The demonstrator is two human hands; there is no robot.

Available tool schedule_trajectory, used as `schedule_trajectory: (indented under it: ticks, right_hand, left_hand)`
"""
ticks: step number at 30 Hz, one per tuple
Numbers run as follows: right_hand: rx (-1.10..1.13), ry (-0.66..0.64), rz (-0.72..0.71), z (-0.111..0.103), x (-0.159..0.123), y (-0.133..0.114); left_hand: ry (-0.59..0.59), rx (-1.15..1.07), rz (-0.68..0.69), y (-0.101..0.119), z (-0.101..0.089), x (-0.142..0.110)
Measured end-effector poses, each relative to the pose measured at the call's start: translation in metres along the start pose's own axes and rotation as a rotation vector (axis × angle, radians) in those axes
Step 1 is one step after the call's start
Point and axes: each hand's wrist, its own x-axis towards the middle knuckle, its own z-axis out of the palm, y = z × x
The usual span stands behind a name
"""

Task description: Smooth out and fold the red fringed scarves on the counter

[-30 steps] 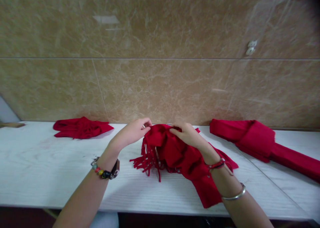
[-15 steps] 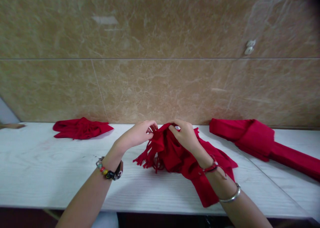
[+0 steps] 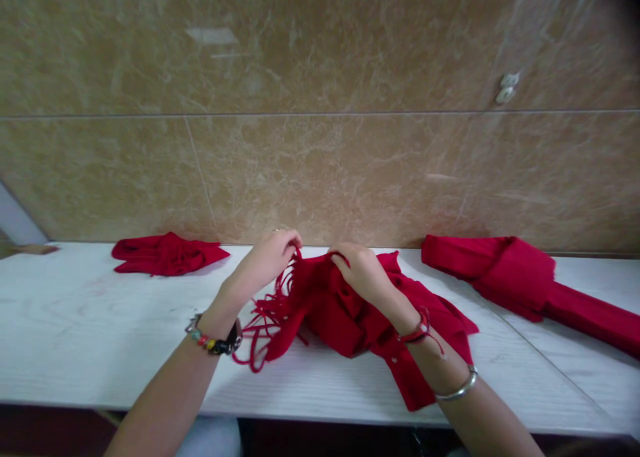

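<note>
A red fringed scarf (image 3: 325,310) lies bunched on the white table between my forearms. My left hand (image 3: 270,253) pinches its fringed end at the upper left corner, and loose tassels hang below toward my wrist. Fingers curled, my right hand (image 3: 357,270) grips the scarf's upper edge a short way to the right. The cloth between the two hands is drawn fairly straight. Its remaining folds pass under my right wrist and spread to the right, one flap reaching near the table's front edge.
The white wood-grain table (image 3: 100,350) meets a brown marble-tiled wall (image 3: 320,170). A small folded red cloth (image 3: 170,255) lies at the back left. Another folded red cloth (image 3: 520,277) with a long strip stretches along the right. A small white fitting (image 3: 508,88) sits on the wall.
My left hand has closed on the scarf's fringed corner and moved slightly left, pulling it out. The tassels have spread left and down. My right hand has shifted slightly left on the edge.
</note>
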Motion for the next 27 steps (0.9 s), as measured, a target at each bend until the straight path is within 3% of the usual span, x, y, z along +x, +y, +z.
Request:
schedule_trajectory:
  ticks: [2,4,7,12,15,19,21,27]
  right_hand:
    - [0.024,0.196,0.016,0.0,0.001,0.0]
    - [0.072,0.256,-0.007,-0.002,0.001,0.0]
    - [0.115,0.064,0.015,-0.003,0.002,0.002]
    - [0.219,-0.258,0.118,0.006,-0.003,0.007]
    - [0.334,-0.458,0.056,0.004,-0.005,0.006]
    - [0.261,-0.642,-0.061,-0.003,-0.006,0.008]
    - [0.189,-0.611,-0.059,-0.002,-0.007,0.013]
    - [0.001,-0.239,0.081,0.004,0.003,0.021]
  left_hand:
    - [0.331,-0.042,-0.033,-0.002,-0.001,0.002]
    - [0.491,-0.06,-0.005,0.0,-0.001,0.003]
    - [0.438,-0.02,0.035,-0.001,0.004,0.005]
    - [0.409,-0.145,-0.123,-0.021,0.008,0.012]
    - [0.448,-0.168,-0.197,-0.039,-0.003,0.014]
    - [0.555,0.023,-0.358,-0.077,-0.025,0.005]
    - [0.544,0.115,-0.453,-0.099,-0.035,-0.003]
    - [0.462,0.227,-0.509,-0.149,-0.078,-0.023]
